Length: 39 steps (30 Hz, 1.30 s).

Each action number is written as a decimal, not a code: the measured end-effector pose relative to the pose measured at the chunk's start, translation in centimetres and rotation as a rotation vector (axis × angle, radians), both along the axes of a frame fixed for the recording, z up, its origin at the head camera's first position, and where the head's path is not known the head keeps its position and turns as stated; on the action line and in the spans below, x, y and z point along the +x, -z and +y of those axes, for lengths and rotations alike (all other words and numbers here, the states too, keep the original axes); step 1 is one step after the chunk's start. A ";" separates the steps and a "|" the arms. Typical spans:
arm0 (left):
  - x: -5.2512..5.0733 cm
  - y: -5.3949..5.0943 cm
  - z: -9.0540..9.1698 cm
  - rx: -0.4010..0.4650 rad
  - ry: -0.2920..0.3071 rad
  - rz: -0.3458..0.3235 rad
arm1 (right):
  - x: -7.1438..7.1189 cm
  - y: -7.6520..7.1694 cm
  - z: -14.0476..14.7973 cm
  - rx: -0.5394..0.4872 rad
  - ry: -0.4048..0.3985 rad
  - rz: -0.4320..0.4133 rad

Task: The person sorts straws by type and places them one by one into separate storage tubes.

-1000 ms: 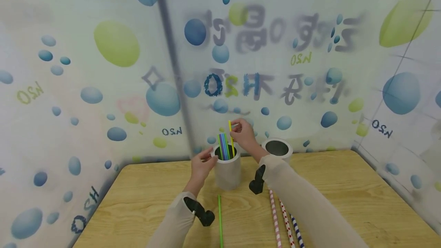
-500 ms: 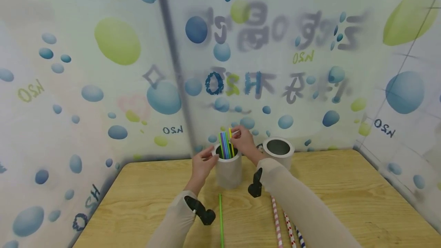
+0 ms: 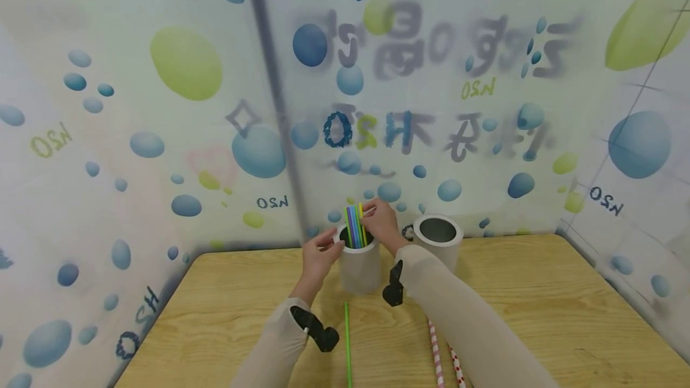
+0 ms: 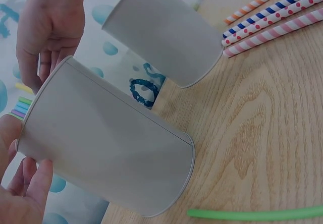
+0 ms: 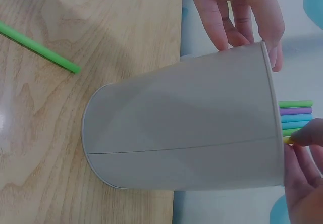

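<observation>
A person's two arms reached forward from the lower edge of the head view, the left sleeve [image 3: 269, 343] and right sleeve [image 3: 469, 316] both pale and long, leaving the hands bare. The left hand [image 3: 318, 256] was angled upward, thumb and fingers spread apart, its fingers [image 4: 39, 186] extended with only a slight bend. The right hand [image 3: 381, 221], set a little higher, bent its fingers inward, thumb [image 5: 309, 132] and fingertips drawn together in a pinch. The right forearm slanted inward.
</observation>
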<state>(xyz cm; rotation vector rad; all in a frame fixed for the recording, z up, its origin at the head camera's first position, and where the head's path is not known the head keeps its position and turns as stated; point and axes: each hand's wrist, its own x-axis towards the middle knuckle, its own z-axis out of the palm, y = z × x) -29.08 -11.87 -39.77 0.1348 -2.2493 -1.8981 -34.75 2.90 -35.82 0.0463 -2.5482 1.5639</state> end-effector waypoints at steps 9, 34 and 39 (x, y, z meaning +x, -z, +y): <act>0.0 0.1 0.2 0.008 0.003 0.037 | 0.3 -0.7 0.0 0.095 0.013 -0.027; 0.1 0.0 0.1 0.013 0.002 0.020 | 0.6 -1.1 0.8 -0.024 -0.061 -0.085; 0.2 -0.1 0.0 0.004 0.000 0.005 | 1.3 -1.3 1.5 -0.020 -0.121 -0.117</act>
